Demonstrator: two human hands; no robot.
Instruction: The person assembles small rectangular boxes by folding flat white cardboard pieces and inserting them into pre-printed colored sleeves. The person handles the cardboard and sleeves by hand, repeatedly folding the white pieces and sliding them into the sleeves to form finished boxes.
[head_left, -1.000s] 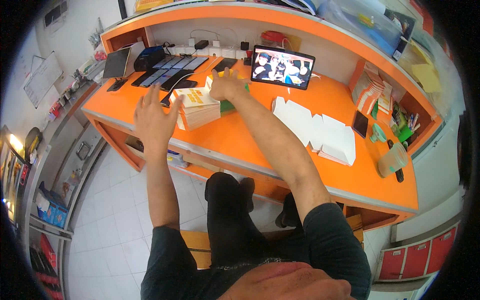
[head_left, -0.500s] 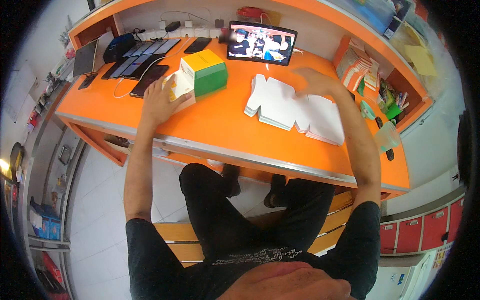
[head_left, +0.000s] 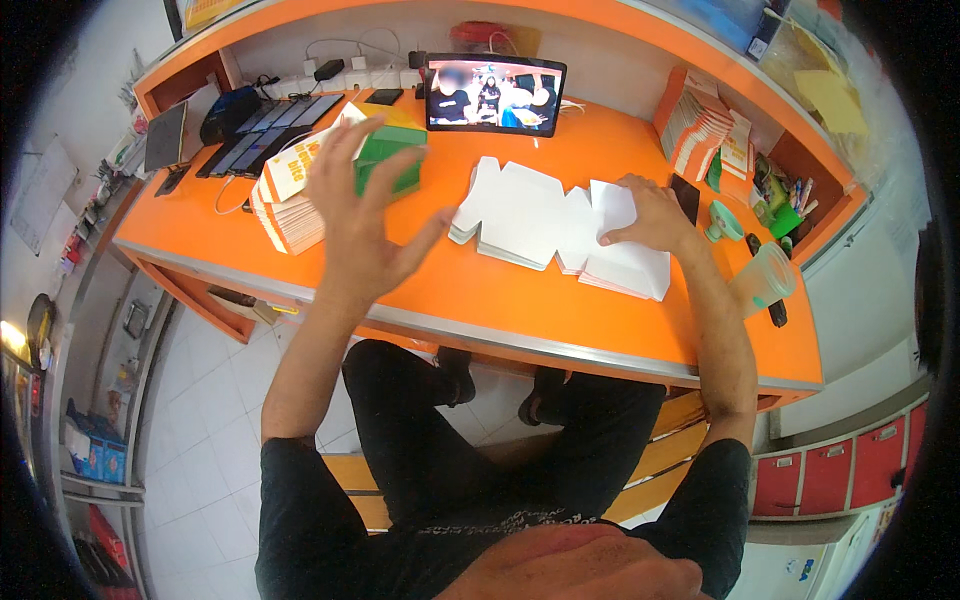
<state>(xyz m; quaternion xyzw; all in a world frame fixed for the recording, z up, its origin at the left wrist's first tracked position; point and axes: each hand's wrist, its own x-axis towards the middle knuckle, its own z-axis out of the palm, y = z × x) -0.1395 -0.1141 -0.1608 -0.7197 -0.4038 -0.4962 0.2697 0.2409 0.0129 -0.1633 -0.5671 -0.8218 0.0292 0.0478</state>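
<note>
My left hand [head_left: 362, 215] is raised over the left part of the desk, fingers spread, holding nothing. Partly behind it are a pile of flattened white-and-orange printed cartons [head_left: 292, 225] and a yellow-and-green box [head_left: 390, 165]. A stack of white die-cut box blanks [head_left: 525, 215] lies, plain side up, in the middle of the desk. At the right part of this stack, my right hand [head_left: 655, 217] has thumb and fingers around a bent-up flap of the top blank. Its fingertips are partly hidden.
A tablet [head_left: 495, 95] stands lit at the back of the orange desk [head_left: 440, 290]. Several phones [head_left: 265, 130] with cables lie at the back left. To the right are a translucent cup [head_left: 765, 278], a green funnel-like piece [head_left: 724, 222] and a row of printed cartons [head_left: 690, 125].
My left hand has come off the printed cartons and risen toward the right. My right hand has come down onto the white blanks, where a flap now bends up.
</note>
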